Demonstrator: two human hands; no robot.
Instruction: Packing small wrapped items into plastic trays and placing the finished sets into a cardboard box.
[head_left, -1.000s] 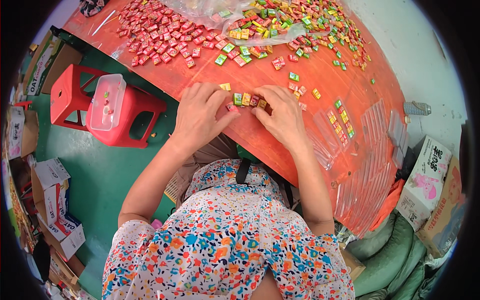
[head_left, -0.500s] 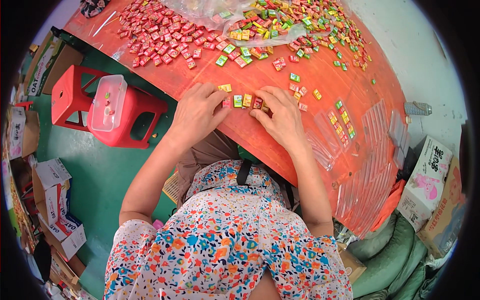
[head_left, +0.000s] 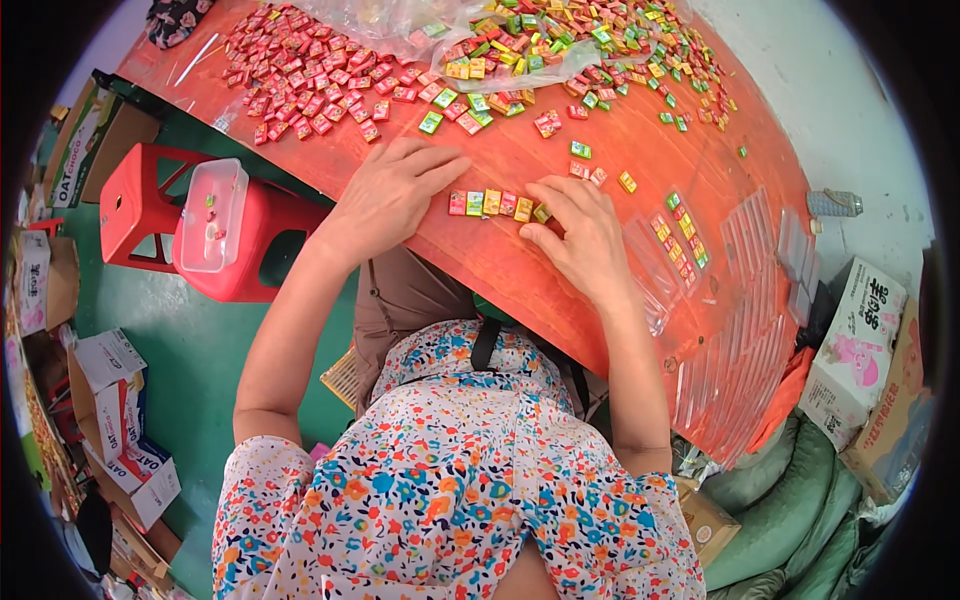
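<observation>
I judge the step as aligning the box row (head_left: 493,203) on the table (head_left: 500,262), left hand (head_left: 398,192) splayed beside it, right hand (head_left: 577,228) around its right end, grip indeterminable; next, square the end box (head_left: 542,213).

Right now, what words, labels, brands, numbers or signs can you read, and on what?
I won't copy wording, but it's here:
White carton with pink drawing, right: dark lettering.
Brown carton beside it: red lettering.
Open carton, lower left: lettering.
Green carton, upper left: lettering.
Small boxes in a row: print too small to read.
</observation>
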